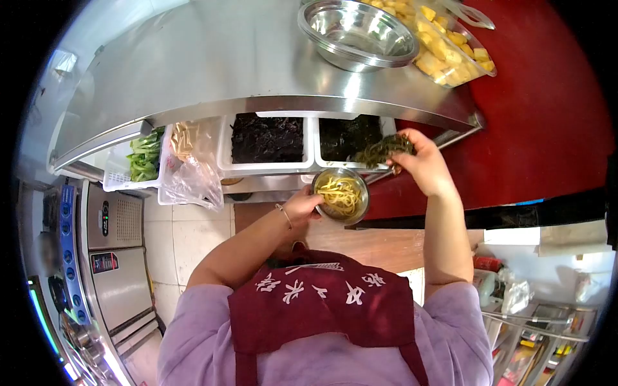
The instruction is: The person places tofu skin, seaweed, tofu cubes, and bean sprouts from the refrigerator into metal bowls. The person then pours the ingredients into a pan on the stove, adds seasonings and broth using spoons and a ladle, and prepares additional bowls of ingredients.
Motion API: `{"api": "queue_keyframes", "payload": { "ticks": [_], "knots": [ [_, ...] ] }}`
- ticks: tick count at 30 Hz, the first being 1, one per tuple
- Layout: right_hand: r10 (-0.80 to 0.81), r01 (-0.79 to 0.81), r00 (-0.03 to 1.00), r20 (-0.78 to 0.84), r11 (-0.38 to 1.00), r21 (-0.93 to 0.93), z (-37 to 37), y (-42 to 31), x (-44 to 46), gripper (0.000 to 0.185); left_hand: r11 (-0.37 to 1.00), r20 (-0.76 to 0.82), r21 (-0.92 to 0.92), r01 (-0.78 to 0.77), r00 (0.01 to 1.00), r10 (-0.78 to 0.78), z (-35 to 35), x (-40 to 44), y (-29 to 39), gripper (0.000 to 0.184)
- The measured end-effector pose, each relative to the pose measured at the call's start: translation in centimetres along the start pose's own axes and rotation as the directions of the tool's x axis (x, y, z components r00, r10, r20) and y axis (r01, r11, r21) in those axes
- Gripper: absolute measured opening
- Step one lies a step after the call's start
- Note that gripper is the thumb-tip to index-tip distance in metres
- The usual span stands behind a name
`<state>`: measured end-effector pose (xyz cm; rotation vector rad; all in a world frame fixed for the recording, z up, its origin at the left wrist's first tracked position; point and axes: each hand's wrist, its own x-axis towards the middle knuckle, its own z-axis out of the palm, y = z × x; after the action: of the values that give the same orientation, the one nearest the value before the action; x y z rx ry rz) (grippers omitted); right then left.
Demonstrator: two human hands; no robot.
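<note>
My left hand [304, 207] grips the rim of a round metal bowl [364, 204], which has yellow noodle-like strands [341, 195] in it. Pinched in my right hand [417, 158] is a clump of dark green shredded seaweed [386, 150], up and to the right of the bowl. Just beyond the bowl, a white tub [310, 143] of dark green shreds [344, 136] stands beneath the steel shelf. Beside it on the left, another white tub [224, 147] holds blackish shreds [267, 138].
Stacked metal bowls [357, 35] and a clear container of yellow chunks [454, 51] sit on the steel shelf [193, 51]. Leafy greens [145, 156] and a plastic bag [193, 180] lie at the left. A red surface [534, 116] spans the right.
</note>
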<state>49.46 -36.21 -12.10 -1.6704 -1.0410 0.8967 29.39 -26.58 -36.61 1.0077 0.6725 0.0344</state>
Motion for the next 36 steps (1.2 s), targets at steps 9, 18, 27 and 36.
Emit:
{"api": "queue_keyframes", "payload": {
  "ticks": [9, 18, 27, 36],
  "knots": [
    [-0.145, 0.353, 0.917, 0.371, 0.728, -0.588, 6.0, 7.9, -3.0, 0.046, 0.970, 0.129, -0.214, -0.117, 0.981, 0.147, -0.5, -1.2, -0.9, 0.055],
    [0.528, -0.539, 0.840, 0.126, 0.787, 0.300, 5.9, 14.3, 1.9, 0.023, 0.967, 0.046, -0.218, -0.131, 0.988, 0.144, 0.7, -4.6, 2.0, 0.056],
    [0.496, -0.506, 0.851, 0.172, 0.690, 0.517, 7.5, 15.0, 0.5, 0.015, 0.984, -0.056, -0.112, -0.139, 0.990, 0.133, -0.7, -3.6, -0.2, 0.049],
    [-0.079, 0.241, 0.961, 0.264, 0.705, -0.667, 7.9, 10.1, -3.0, 0.027, 0.964, 0.014, -0.156, -0.215, 0.976, 0.220, -0.8, -4.0, 0.5, 0.047]
  ]
}}
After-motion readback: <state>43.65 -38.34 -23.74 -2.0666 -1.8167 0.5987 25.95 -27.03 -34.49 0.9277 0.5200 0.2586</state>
